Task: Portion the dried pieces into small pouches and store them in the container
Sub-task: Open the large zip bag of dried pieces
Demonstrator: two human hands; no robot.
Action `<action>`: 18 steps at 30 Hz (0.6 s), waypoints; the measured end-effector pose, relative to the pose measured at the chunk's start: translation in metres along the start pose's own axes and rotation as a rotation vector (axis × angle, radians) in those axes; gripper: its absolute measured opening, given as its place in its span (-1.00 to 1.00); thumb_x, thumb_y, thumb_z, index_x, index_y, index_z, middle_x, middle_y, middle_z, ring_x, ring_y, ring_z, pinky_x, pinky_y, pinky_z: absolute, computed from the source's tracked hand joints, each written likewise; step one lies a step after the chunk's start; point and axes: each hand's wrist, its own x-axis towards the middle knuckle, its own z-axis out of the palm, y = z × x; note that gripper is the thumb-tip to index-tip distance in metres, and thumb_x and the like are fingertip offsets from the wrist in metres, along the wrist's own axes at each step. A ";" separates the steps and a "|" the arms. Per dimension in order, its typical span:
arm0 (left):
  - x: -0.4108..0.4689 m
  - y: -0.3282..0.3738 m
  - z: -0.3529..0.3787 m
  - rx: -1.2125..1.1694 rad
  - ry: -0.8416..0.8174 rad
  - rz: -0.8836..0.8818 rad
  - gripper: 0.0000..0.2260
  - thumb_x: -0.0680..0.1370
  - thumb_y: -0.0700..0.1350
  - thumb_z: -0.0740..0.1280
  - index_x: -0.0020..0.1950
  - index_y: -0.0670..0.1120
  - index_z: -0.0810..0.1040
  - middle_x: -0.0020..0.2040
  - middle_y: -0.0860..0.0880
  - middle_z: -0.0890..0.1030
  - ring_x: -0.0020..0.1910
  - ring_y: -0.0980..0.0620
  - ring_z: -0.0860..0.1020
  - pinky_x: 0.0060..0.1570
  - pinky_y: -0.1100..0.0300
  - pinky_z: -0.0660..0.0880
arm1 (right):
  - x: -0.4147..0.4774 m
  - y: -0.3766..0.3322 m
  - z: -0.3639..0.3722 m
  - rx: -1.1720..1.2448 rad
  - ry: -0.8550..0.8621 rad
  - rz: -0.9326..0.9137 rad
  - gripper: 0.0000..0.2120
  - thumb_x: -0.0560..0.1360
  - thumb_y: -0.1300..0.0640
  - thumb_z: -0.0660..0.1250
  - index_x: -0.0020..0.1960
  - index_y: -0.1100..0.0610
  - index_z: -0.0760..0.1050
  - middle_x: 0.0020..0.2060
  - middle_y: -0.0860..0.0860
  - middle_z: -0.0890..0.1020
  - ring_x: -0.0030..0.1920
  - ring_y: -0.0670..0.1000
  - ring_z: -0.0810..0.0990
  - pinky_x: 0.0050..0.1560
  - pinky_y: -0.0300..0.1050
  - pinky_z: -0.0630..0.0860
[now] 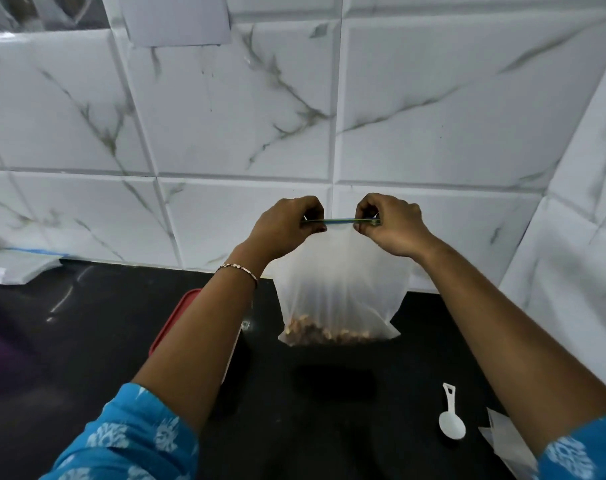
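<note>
Marble-tiled wall (pixel 225 116) behind, black counter (pixel 86 341) below. Clear zip pouch (pixel 339 282) hangs in the air above the counter. Red lid (pixel 171 323) is partly hidden behind the left forearm. Left hand (pixel 287 225) and right hand (pixel 389 225) each pinch one end of the pouch's seal strip. White scoop (pixel 451 420) lies on the counter at right. Dried pieces (pixel 329 332) sit in the pouch bottom.

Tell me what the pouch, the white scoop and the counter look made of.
The pouch: thin frosted plastic film, probably; the dried pieces show through and it creases. The white scoop: moulded matte plastic, with a hang slot in its handle. The counter: dark polished stone, likely granite; it reflects light.
</note>
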 end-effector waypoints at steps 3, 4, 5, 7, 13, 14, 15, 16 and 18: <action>-0.006 -0.005 0.008 -0.010 -0.067 -0.025 -0.88 0.51 -0.04 0.42 -0.04 -0.02 0.53 -0.14 0.13 0.55 -0.13 0.02 0.52 -0.12 0.12 0.46 | -0.005 0.002 0.007 -0.035 -0.102 0.028 -0.92 0.50 0.08 0.36 -0.08 -0.05 0.47 -0.11 -0.16 0.54 -0.07 -0.07 0.46 0.07 -0.07 0.19; -0.010 -0.008 0.013 -0.006 -0.089 -0.032 -0.88 0.51 -0.04 0.43 -0.04 -0.01 0.53 -0.14 0.12 0.55 -0.13 0.02 0.52 -0.12 0.13 0.46 | -0.007 0.004 0.012 -0.047 -0.142 0.036 -0.92 0.50 0.09 0.35 -0.08 -0.06 0.46 -0.10 -0.16 0.53 -0.06 -0.07 0.46 0.07 -0.07 0.20; -0.013 -0.011 0.018 -0.001 -0.110 -0.037 -0.88 0.50 -0.04 0.43 -0.04 -0.01 0.53 -0.14 0.12 0.56 -0.13 0.03 0.53 -0.11 0.13 0.47 | -0.010 0.007 0.017 -0.051 -0.184 0.044 -0.92 0.50 0.10 0.35 -0.08 -0.06 0.46 -0.09 -0.16 0.53 -0.05 -0.07 0.46 0.08 -0.07 0.20; -0.019 -0.016 0.027 -0.008 -0.135 -0.058 -0.88 0.50 -0.03 0.44 -0.05 0.00 0.54 -0.14 0.11 0.58 -0.12 0.02 0.55 -0.09 0.10 0.50 | -0.014 0.012 0.026 -0.029 -0.263 0.056 -0.91 0.50 0.12 0.33 -0.07 -0.07 0.47 -0.08 -0.16 0.54 -0.02 -0.06 0.48 0.13 -0.04 0.26; -0.021 -0.014 0.036 -0.040 -0.131 -0.054 -0.86 0.50 -0.02 0.44 0.00 -0.02 0.58 -0.12 0.12 0.58 -0.10 0.04 0.55 -0.05 0.08 0.52 | -0.013 0.004 0.037 0.103 -0.391 0.067 -0.85 0.47 0.11 0.28 -0.06 -0.10 0.58 -0.10 -0.13 0.63 -0.01 -0.01 0.57 0.11 -0.01 0.47; -0.021 -0.014 0.037 -0.030 -0.128 -0.046 -0.85 0.50 0.00 0.44 0.00 -0.02 0.58 -0.10 0.11 0.57 -0.08 0.04 0.54 -0.06 0.09 0.52 | -0.011 0.000 0.039 0.119 -0.410 0.083 -0.84 0.49 0.09 0.24 -0.05 -0.04 0.60 -0.11 -0.07 0.64 -0.05 0.02 0.58 0.02 -0.04 0.45; -0.021 -0.014 0.038 -0.016 -0.115 -0.033 -0.83 0.49 0.02 0.44 0.01 -0.02 0.59 -0.08 0.11 0.55 -0.07 0.06 0.52 -0.06 0.10 0.51 | -0.009 -0.004 0.041 0.144 -0.416 0.107 -0.79 0.52 0.08 0.20 -0.03 0.05 0.61 -0.10 0.00 0.65 -0.10 0.04 0.56 -0.08 -0.07 0.42; -0.021 -0.014 0.039 0.003 -0.090 -0.012 -0.82 0.49 0.02 0.45 0.02 -0.03 0.60 -0.04 0.10 0.52 -0.05 0.08 0.49 -0.06 0.12 0.49 | -0.006 -0.006 0.043 0.160 -0.410 0.131 -0.72 0.54 0.07 0.16 -0.01 0.16 0.60 -0.09 0.07 0.65 -0.16 0.05 0.51 -0.18 -0.07 0.37; -0.023 -0.014 0.040 0.042 -0.036 0.038 -0.79 0.47 0.01 0.46 0.04 -0.05 0.62 0.02 0.07 0.47 -0.01 0.12 0.40 -0.06 0.18 0.43 | 0.000 -0.010 0.047 0.149 -0.382 0.151 -0.64 0.56 0.06 0.10 0.01 0.29 0.56 -0.11 0.17 0.62 -0.23 0.06 0.43 -0.23 -0.07 0.30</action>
